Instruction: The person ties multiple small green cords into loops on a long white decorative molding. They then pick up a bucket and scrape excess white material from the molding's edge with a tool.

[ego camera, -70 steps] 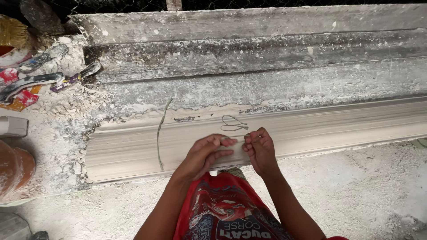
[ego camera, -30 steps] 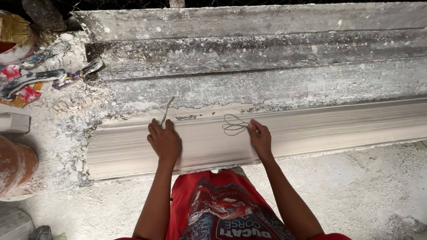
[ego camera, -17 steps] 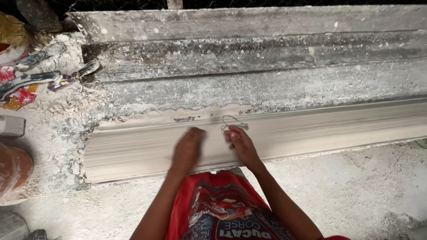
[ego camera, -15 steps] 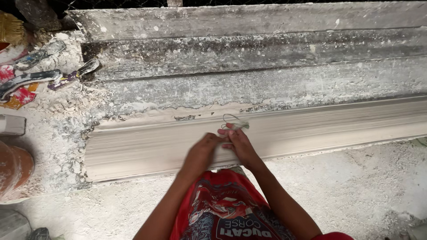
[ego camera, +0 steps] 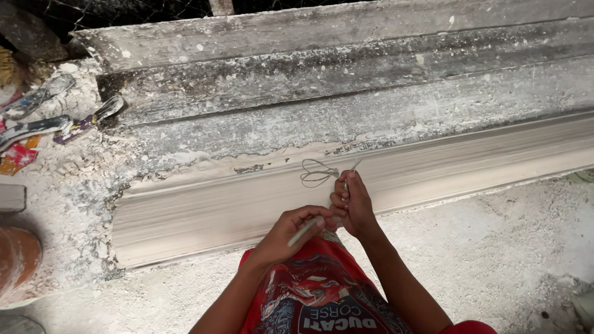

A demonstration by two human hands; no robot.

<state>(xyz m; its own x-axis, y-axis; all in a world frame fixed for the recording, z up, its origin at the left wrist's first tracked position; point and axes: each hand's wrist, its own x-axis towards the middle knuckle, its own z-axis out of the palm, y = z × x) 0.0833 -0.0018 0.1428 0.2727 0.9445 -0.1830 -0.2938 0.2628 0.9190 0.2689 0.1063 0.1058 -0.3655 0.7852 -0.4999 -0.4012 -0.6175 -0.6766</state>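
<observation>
Stretching across the view, a long plaster moulding (ego camera: 433,179) lies smooth and pale, with shallow stepped ridges along its length, on a rough bench (ego camera: 346,80) crusted with dried white plaster and crumbs. A thin grey wire (ego camera: 317,173), bent into loose loops, rests on the moulding's upper face just above the hands. At the far left lie plaster-caked hand tools (ego camera: 55,120), partly cut off by the edge, too smeared to tell apart. Both hands meet over the moulding's near edge. The right hand (ego camera: 351,207) is closed, fingers pinched around the wire's lower end, which runs up to the loops. The left hand (ego camera: 291,232) is curled shut on a slim pale strand (ego camera: 304,231); whether this joins the wire is hidden inside the fists. Both forearms rise from below over red printed cloth (ego camera: 315,291).
</observation>
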